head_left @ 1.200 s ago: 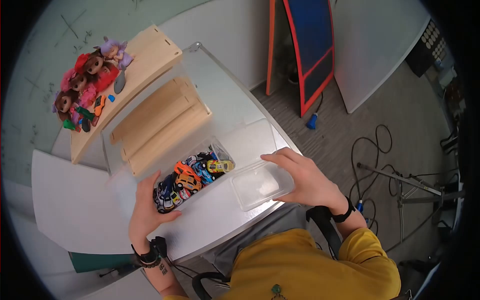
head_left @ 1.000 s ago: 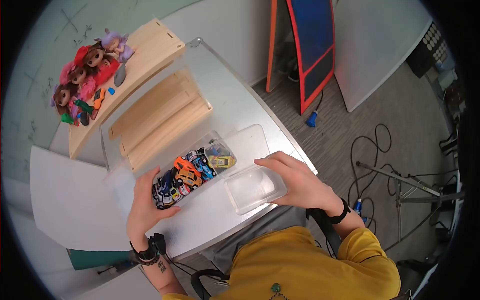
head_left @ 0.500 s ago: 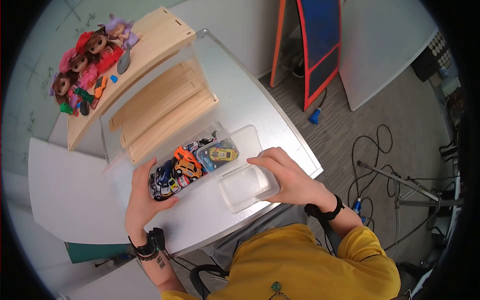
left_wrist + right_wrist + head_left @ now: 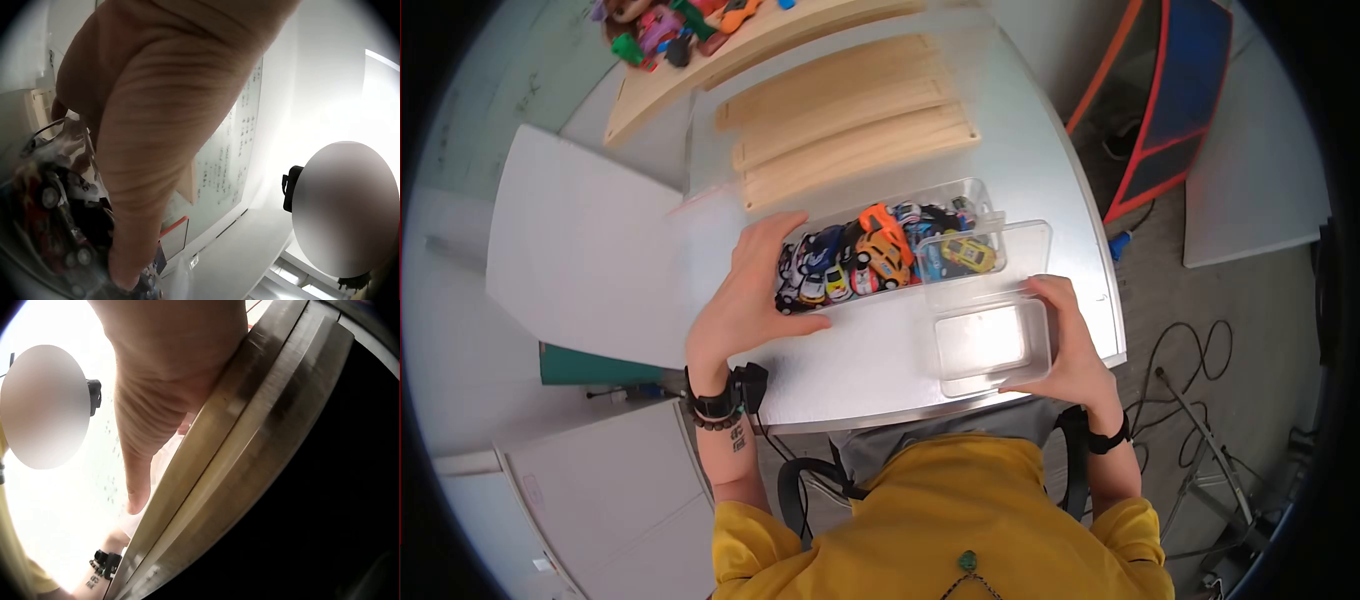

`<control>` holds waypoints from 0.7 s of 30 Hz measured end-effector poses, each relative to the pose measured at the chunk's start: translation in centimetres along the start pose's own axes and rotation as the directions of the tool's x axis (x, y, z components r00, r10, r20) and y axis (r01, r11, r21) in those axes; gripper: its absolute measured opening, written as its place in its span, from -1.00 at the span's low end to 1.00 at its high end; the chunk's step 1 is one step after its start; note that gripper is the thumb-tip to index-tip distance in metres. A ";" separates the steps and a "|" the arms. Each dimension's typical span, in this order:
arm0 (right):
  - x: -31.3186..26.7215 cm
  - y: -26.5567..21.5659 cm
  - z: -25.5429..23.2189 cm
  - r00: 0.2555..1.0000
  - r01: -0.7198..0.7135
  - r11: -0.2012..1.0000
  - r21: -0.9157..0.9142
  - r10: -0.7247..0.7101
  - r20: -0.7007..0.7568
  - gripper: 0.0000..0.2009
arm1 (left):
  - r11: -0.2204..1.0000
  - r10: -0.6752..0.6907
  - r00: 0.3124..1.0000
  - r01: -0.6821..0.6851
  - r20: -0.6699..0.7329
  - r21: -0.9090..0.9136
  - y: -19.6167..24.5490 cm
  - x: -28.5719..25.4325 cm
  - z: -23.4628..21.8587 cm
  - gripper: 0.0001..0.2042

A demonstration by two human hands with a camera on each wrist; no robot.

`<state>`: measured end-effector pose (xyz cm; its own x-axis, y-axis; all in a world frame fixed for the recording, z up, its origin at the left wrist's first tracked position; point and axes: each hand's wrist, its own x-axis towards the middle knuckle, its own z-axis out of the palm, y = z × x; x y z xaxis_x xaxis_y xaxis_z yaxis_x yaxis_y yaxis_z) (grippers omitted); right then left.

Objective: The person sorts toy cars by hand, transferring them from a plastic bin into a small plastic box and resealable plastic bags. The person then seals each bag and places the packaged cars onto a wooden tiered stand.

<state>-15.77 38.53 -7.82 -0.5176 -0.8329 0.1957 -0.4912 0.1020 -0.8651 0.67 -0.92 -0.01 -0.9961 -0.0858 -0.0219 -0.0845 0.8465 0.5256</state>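
A long clear plastic box (image 4: 900,290) full of small toy cars (image 4: 885,250) lies on the silvery table. My left hand (image 4: 745,290) grips its left end, fingers along the far side and thumb along the near side. In the left wrist view, toy cars (image 4: 50,219) show through the plastic beside that hand. At the right, my right hand (image 4: 1070,345) holds a second clear plastic container (image 4: 945,370) by its right side, thumb at the near edge. Nothing shows inside the container's near part. Clear plastic at its far side overlaps the car box's right end, over a yellow toy car (image 4: 968,252).
Behind the car box lie pale wooden boards (image 4: 850,125). Dolls and small toys (image 4: 690,25) stand on a wooden shelf (image 4: 780,40) at the back left. The table's front edge (image 4: 880,412) runs close to the person's body. Cables lie on the floor at right.
The head view has turned, so the table sits farther right in it. The right hand's container has moved left, overlapping more of the car box. Both hands keep their hold.
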 end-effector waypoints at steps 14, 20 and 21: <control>-0.5 0.6 4.0 0.999 -0.042 0.995 0.091 0.040 0.024 0.37 | 0.986 0.002 1.000 -0.004 -0.011 -0.165 -2.7 -1.7 -1.6 0.15; 0.0 1.2 5.3 0.997 -0.005 1.000 0.016 0.004 0.077 0.50 | 0.983 0.051 0.993 -0.068 -0.103 -0.169 -3.1 -1.9 -1.9 -0.36; -0.1 1.3 5.4 0.996 -0.024 1.000 -0.009 0.025 0.081 0.51 | 0.983 0.052 0.993 -0.070 -0.107 -0.172 -3.2 -1.9 -1.7 -0.36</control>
<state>-12.59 35.78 -11.49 -0.4713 -0.8714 0.1362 -0.4850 0.1271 -0.8652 2.92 -4.38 -0.18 -0.9905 -0.0976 0.0968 -0.0087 0.7471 0.6647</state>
